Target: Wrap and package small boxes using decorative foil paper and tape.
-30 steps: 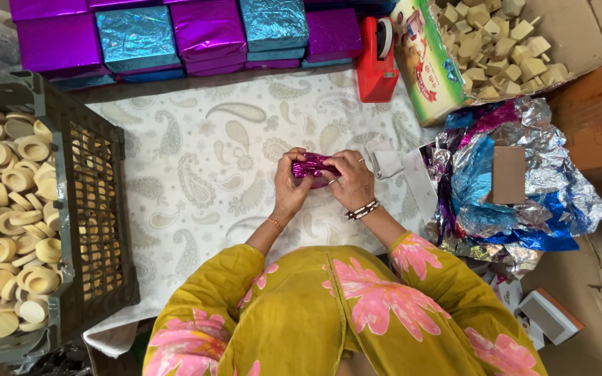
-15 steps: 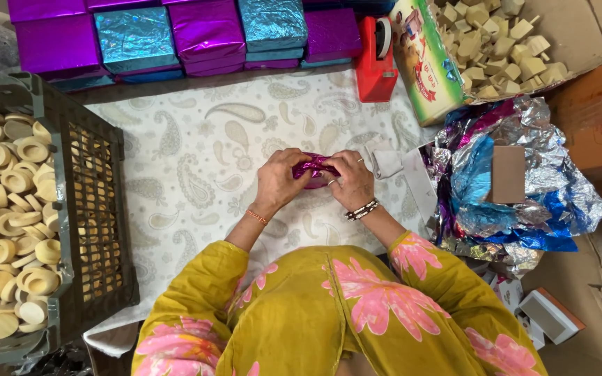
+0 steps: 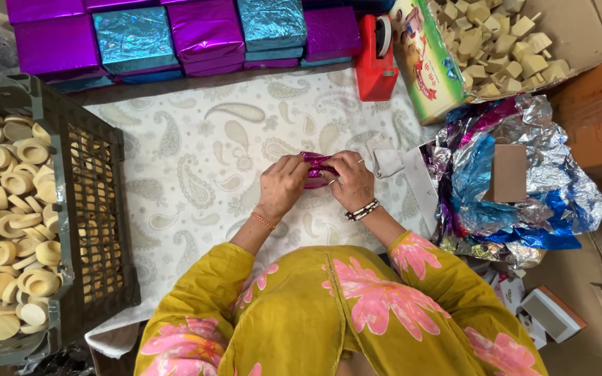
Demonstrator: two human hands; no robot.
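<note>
1. My left hand [image 3: 281, 186] and right hand [image 3: 350, 179] are close together near the middle of the surface [image 3: 196, 174], both clamped on a small purple foil packet [image 3: 317, 168]. My fingers pinch its two ends, and the packet sits just above the paisley cloth.
2. Most of the packet is hidden under my fingers, so I cannot tell how far the foil is folded shut.
3. Just to the right of my right hand lie a few white strips [image 3: 389, 161] on the cloth, near the surface's right edge.
4. Past that edge sits a crumpled heap of foil sheets [image 3: 517, 202], silver, blue and purple, with a brown card on top.
5. At the far edge stands a row of wrapped boxes [image 3: 203, 31] in purple and blue foil, with a red tape dispenser [image 3: 376, 59] beside them.
6. Along the left edge is a dark plastic crate [image 3: 95, 209] full of pale round pieces.
7. Risk, as I judge it: the thin foil could tear if I pinch or pull too hard at the ends, or a fold could spring open if one hand loosens.
</note>
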